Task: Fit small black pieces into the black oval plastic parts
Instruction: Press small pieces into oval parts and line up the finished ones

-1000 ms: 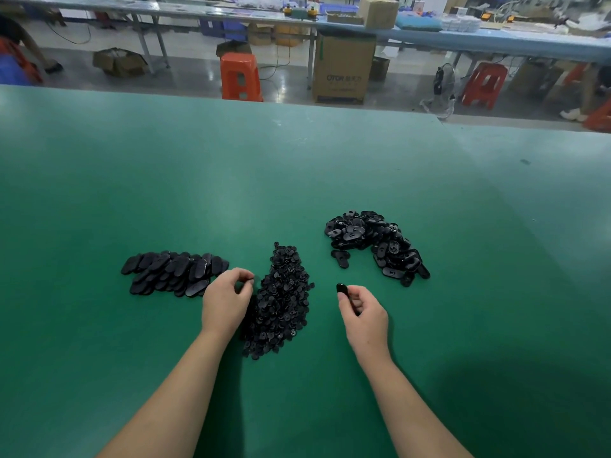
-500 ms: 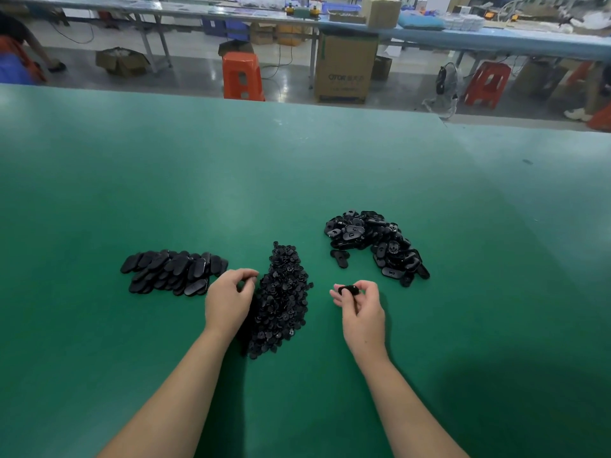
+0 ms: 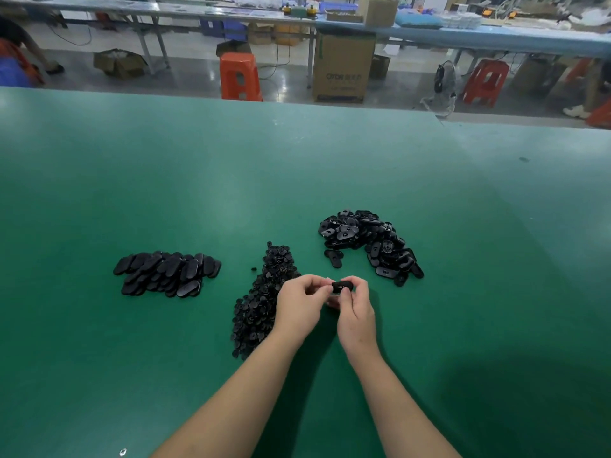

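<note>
Head view: both hands are seen together above the green table (image 3: 165, 180), just in front of the person. One black oval part (image 3: 342, 287) is pinched between the curled fingers and thumb of the right hand (image 3: 355, 314). The left hand (image 3: 299, 304) is brought against the oval part's left end, its fingers curled and its fingertips pressed together there; whether a small piece is held in them cannot be told, since the fingertips are hidden by the hand itself.

Three groups of black parts are laid on the table. A heap of small black pieces (image 3: 264, 292) is found just beside the left hand, partly covered by the left wrist. A loose pile of oval parts (image 3: 370, 242), several with an opening visible, is placed beyond and to the right of the hands, near but not touching them. A tidier overlapping group of smooth oval parts (image 3: 165, 272) is set well to the left.

Beyond the far table edge, an orange stool (image 3: 239, 76) and a cardboard box (image 3: 342, 66) are noted on the floor.
</note>
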A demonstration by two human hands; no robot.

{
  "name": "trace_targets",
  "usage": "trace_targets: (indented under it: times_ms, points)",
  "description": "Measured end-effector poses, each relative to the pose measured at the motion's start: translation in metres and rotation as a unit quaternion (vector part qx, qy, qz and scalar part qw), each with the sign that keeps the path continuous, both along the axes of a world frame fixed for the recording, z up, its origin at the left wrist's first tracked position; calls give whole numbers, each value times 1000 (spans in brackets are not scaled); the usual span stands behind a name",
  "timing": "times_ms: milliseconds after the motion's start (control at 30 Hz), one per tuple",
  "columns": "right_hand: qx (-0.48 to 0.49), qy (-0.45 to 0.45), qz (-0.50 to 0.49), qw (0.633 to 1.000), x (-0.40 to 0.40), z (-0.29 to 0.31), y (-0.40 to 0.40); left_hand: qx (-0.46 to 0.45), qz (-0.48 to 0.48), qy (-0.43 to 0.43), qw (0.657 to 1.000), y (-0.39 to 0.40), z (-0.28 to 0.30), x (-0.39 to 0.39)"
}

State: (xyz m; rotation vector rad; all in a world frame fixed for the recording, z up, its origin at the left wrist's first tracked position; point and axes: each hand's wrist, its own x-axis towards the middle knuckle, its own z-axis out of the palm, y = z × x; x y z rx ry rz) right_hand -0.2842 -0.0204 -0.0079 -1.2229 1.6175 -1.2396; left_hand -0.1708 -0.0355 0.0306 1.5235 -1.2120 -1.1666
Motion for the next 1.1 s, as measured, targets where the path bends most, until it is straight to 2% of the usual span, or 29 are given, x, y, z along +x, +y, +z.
trace_targets:
  times_ms: [167,400,633,733,967,1100]
  points:
    - [8,20,-2,1000,-1,0,-1,24,17,71,997,4,-3,-9]
    - [-9,62,11,998,-3,-1,-2,14,27,-24,999,-5,0,-1]
    - [-10,36,15,999,-2,-4,-3,-2,25,-116,993,-3,-2,6]
    - [-13,30,15,999,-1,-3,-3,-29,25,-126,991,-1,-1,6]
    - [-13,50,21,998,-2,-5,-3,-28,5,-121,992,-1,-1,1]
    - [-16,56,24,998,-3,-6,-3,-22,3,-150,988,-4,0,-1]
